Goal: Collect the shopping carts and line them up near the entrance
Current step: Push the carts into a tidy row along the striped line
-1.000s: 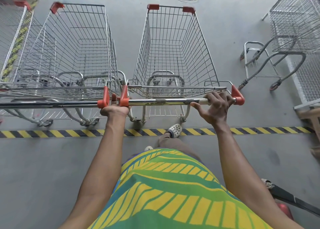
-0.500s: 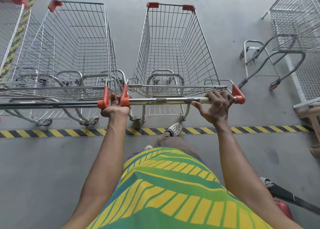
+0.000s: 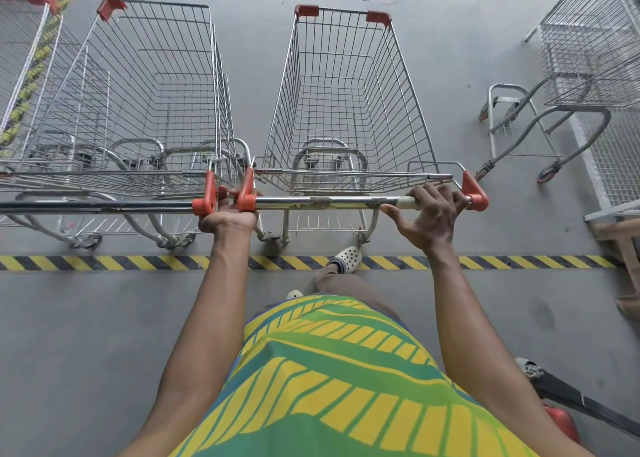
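Steel wire and tubing make the cart (image 3: 346, 103) rigid and fairly weighty, a judgement from its build. Empty, it should roll readily yet swing wide if pushed from one side only. It stands on the concrete floor (image 3: 86, 335) just past the striped tape (image 3: 104, 262), side by side with a neighbouring cart (image 3: 145, 93), their red handle brackets (image 3: 246, 193) nearly touching. The handle bar (image 3: 329, 201) is the sensible place to hold, one hand at each end for steering. The left hand (image 3: 230, 216) grips the bar's left end at the bracket, fingers curled round it. The right hand (image 3: 429, 214) has its fingers (image 3: 440, 193) hooked over the bar near the right bracket, thumb stretched along it. Smooth metal may slip under a loose grasp.
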`<state>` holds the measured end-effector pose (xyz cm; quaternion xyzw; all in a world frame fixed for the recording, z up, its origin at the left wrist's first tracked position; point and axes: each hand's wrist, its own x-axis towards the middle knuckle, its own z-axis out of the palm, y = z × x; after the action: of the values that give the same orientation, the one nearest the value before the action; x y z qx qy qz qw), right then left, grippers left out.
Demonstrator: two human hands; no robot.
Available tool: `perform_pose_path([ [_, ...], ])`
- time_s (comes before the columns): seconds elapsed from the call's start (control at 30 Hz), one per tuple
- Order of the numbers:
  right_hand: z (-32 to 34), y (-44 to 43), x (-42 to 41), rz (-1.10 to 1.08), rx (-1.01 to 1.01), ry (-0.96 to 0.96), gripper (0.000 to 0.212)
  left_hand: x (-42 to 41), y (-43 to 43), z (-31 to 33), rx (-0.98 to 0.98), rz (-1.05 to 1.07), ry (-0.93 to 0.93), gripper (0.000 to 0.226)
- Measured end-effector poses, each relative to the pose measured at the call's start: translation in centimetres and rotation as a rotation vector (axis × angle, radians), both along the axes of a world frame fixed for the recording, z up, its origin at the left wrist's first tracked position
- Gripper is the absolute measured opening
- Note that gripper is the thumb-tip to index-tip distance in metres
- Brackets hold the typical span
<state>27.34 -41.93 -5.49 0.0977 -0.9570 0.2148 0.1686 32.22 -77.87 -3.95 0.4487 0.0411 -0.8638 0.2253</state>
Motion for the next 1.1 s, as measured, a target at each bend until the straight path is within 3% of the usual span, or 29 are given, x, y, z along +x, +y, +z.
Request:
perform_pose_path([
  [0.2, 0.2, 0.0, 0.1, 0.002, -0.005, -0.017, 0.069, 1.8, 0.4, -3.1, -0.012, -0.221, -0.199, 0.045],
  [0.4, 1.0, -0.4, 0.4, 0.012, -0.053, -0.154, 0.066, 2.2, 0.8, -1.4, -0.045, -0.172, -0.190, 0.050],
  [0.57, 0.8, -0.9, 0.4, 0.032, -0.112, -0.195, 0.073, 0.9, 0.3, -0.1, -0.050, -0.102, -0.158, 0.076],
  [1.1, 0.2, -0.8, 0.1, 0.006, -0.166, -0.184, 0.064, 1.0, 0.9, 3.1, -0.097, -0.075, -0.068, 0.077],
])
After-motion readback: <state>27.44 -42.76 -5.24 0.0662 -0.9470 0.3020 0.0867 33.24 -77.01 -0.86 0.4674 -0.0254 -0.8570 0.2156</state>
